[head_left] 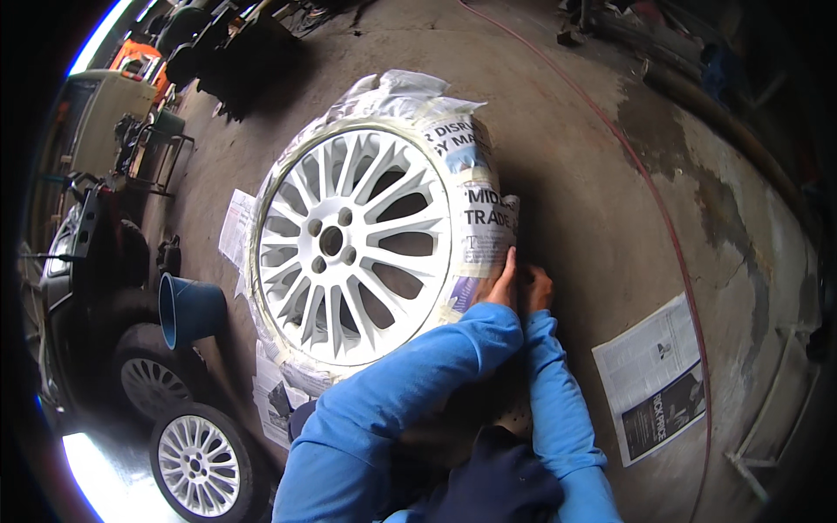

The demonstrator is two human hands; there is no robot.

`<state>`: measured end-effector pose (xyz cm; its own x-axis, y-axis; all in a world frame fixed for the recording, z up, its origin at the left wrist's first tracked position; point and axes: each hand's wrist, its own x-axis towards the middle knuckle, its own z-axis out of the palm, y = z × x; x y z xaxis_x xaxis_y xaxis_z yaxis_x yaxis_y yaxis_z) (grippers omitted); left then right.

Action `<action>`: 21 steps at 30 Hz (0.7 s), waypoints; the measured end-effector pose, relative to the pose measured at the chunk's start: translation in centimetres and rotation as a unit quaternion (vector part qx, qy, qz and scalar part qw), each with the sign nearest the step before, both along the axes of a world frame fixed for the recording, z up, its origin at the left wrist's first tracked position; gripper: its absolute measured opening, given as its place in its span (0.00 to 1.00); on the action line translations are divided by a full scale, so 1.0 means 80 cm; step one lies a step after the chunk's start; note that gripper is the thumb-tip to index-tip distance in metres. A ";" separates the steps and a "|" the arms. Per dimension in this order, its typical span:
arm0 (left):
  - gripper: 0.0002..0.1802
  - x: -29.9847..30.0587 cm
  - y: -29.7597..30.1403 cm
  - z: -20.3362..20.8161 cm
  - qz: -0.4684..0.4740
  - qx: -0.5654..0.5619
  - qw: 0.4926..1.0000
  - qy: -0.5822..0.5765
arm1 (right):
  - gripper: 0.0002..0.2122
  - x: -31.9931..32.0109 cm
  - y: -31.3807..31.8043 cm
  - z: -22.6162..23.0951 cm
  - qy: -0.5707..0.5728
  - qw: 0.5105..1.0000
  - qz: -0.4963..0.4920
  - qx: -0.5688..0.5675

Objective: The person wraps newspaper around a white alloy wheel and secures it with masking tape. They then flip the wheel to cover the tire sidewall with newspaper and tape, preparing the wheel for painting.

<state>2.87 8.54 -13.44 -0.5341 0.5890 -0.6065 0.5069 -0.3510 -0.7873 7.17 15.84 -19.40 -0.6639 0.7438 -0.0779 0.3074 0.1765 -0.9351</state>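
The left hand (497, 290) is laid along the newspaper wrapping (486, 234) at the side of a white multi-spoke wheel (330, 207), with one digit stretched out away from the body against the paper; whether anything is gripped by it cannot be told. Just beside it on the right, the right hand (538, 289) is held with its fingers curled, close to the outer side of the wrapping; whether the paper is pinched there cannot be told either. Both forearms are covered by blue sleeves (392, 375).

The wheel is placed directly to the left of the hands and reaches beyond them, its spoked face turned up. Its border is ringed by newspaper, fastened with strips of pale tape (475, 176), one of which is seen a little beyond the left hand.

To the right of the hands and nearer the body, a loose newspaper sheet (641, 370) is spread on the concrete floor (575, 166). Farther right, a red hose (646, 173) is stretched past it. Well apart on the left of the hands, a blue bucket (199, 309) is seen, and nearer the body on that side, a tyre with a white spoked rim (199, 453).
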 end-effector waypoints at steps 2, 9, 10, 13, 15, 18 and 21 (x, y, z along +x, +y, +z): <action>0.30 0.006 0.008 0.009 0.005 0.033 0.998 -0.056 | 0.10 0.002 -0.005 0.009 0.003 0.998 -0.024 -0.052; 0.30 0.009 0.013 0.043 0.004 0.051 0.992 -0.113 | 0.10 0.009 -0.020 0.001 0.059 0.988 -0.066 -0.127; 0.30 0.008 0.014 0.046 0.008 0.067 0.991 -0.117 | 0.09 0.012 -0.019 -0.002 0.072 0.991 -0.082 -0.081; 0.30 0.011 0.017 0.042 0.029 0.079 0.983 -0.164 | 0.07 0.036 -0.005 0.001 0.121 0.984 -0.113 -0.065; 0.30 0.014 0.021 0.023 0.058 0.052 0.976 -0.205 | 0.07 0.057 -0.002 0.015 0.206 0.972 -0.112 -0.031; 0.30 0.024 0.021 -0.032 0.036 0.031 0.990 -0.129 | 0.06 0.113 -0.011 0.050 0.109 0.937 -0.145 -0.299; 0.29 0.018 0.031 -0.100 0.053 0.052 0.994 -0.082 | 0.04 0.143 -0.023 0.076 0.116 0.931 -0.150 -0.310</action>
<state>4.29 10.99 -21.43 -0.4956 0.5993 -0.6287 0.6607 -0.2098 -0.7208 18.64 14.00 -13.33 -0.4853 0.7584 -0.4350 0.0323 -0.4816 -0.8758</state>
